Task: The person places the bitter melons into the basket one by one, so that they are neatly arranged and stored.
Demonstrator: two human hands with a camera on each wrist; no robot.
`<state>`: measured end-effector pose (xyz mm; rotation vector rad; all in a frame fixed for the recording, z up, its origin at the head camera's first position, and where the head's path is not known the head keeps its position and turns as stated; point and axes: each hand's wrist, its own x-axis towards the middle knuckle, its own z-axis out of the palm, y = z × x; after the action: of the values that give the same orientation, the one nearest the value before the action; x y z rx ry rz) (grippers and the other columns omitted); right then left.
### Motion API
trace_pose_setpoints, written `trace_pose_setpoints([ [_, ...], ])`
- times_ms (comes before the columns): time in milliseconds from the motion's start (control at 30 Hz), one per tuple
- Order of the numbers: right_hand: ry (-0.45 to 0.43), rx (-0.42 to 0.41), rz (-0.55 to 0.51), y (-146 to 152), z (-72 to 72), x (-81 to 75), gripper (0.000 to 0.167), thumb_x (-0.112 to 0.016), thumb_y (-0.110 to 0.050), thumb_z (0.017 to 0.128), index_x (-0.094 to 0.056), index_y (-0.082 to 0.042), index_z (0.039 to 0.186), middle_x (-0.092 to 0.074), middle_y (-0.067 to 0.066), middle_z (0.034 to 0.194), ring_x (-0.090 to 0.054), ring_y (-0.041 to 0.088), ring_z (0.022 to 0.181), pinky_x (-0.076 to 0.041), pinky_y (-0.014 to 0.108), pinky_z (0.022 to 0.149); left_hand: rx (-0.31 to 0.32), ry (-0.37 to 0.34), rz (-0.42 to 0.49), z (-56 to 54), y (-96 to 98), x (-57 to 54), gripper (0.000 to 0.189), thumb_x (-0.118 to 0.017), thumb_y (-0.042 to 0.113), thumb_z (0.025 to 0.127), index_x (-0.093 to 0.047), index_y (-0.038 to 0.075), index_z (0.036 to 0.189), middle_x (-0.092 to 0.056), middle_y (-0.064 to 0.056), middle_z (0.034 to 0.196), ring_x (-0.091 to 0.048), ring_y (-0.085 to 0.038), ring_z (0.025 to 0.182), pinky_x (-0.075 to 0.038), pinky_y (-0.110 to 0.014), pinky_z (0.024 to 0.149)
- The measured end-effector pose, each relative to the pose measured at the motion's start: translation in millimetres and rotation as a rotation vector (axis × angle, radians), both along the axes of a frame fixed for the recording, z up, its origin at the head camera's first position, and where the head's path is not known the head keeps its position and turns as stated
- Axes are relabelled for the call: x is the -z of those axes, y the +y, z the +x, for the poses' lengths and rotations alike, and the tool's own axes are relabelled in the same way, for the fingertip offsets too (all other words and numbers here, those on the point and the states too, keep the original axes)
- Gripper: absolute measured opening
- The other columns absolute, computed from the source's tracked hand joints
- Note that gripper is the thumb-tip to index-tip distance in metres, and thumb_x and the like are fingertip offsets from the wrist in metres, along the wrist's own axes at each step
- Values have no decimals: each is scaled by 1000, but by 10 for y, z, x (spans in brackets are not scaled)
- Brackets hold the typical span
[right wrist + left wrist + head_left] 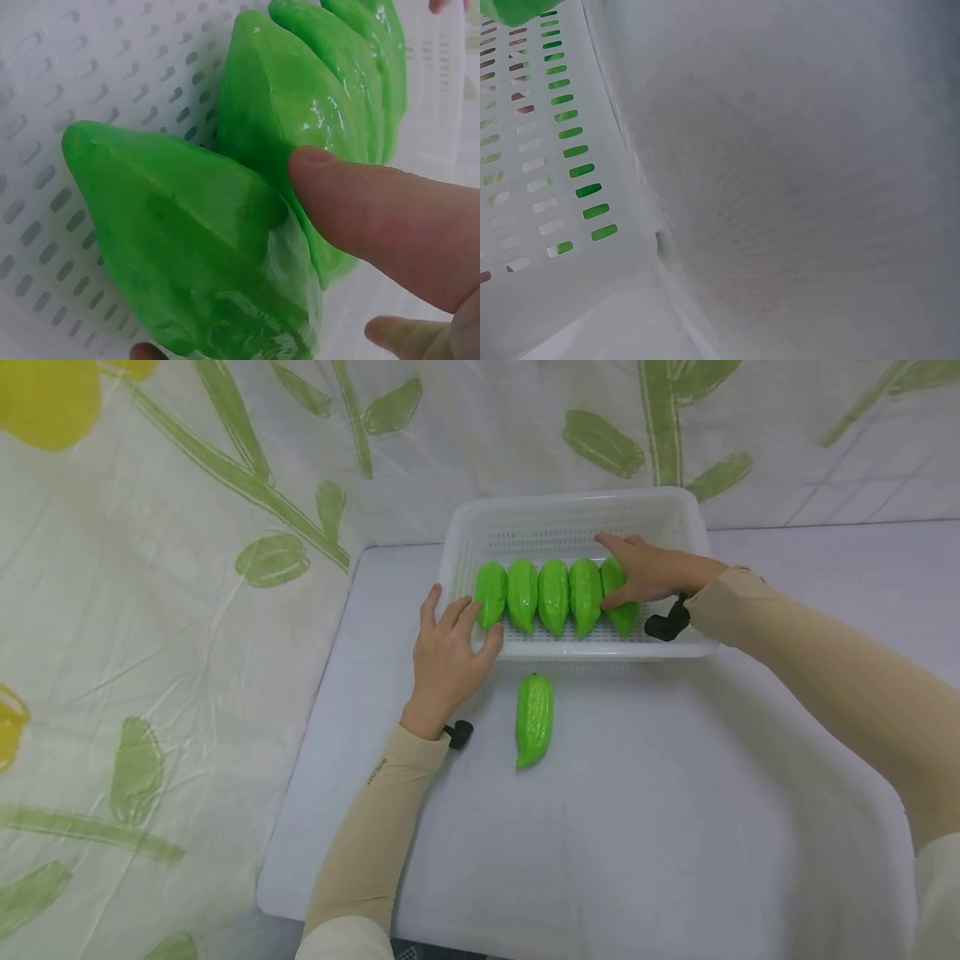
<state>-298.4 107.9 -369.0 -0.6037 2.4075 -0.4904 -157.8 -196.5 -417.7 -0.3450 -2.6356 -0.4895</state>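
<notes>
A white plastic basket (pixel 600 650) holds several glossy green bitter melons (pixel 553 597) lying side by side in a row. My right hand (pixel 651 570) reaches into it over the rightmost bitter melon (pixel 187 240), its fingers spread. In the right wrist view the thumb (pixel 375 202) overlaps the neighbouring melon, and another fingertip shows at the lower left edge of the near one. At the basket's front left corner, my left hand (pixel 450 660) has its fingers loosely extended over the rim, close to the leftmost melon (pixel 492 593). One more bitter melon (pixel 534 720) lies on the table in front of the basket.
The table (pixel 637 827) has a pale cover. Behind it and on the left hangs a white curtain (pixel 480 452) with green leaves and yellow flowers. The left wrist view shows the basket's slotted wall (pixel 562 285) beside the table surface.
</notes>
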Motion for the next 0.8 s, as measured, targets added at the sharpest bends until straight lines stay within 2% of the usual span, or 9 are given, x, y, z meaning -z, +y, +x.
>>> trace_pose_setpoints([
  [100,14,3,4,-3,16,-14,113,-72,-39,96,11,-10,167,2,37,168,-14,56,154,-21,74,120,-1,-2,-1,2,4,-5,54,-52,40,100,-71,-3,128,-68,-21,135,-35,-46,151,-36,-52,123],
  [233,68,6,8,-15,35,-35,110,-71,-43,96,5,-6,167,1,38,168,-12,56,155,-21,74,121,1,-5,-7,4,4,-11,54,-51,40,101,-70,-3,128,-68,-21,135,-35,-46,150,-29,-48,127],
  [500,140,-5,5,-14,75,-105,107,-69,-49,96,-3,0,166,-7,40,166,-10,57,155,-20,73,122,-1,-12,-2,17,5,-19,54,-52,40,100,-70,-3,128,-68,-21,135,-34,-46,151,-32,-49,126],
  [800,172,28,-45,104,193,-391,101,-62,-55,99,-8,-5,167,0,36,169,-7,53,157,-18,73,122,0,-15,-6,10,6,-17,55,-51,40,101,-70,-3,128,-68,-21,136,-34,-46,151,-34,-50,125],
])
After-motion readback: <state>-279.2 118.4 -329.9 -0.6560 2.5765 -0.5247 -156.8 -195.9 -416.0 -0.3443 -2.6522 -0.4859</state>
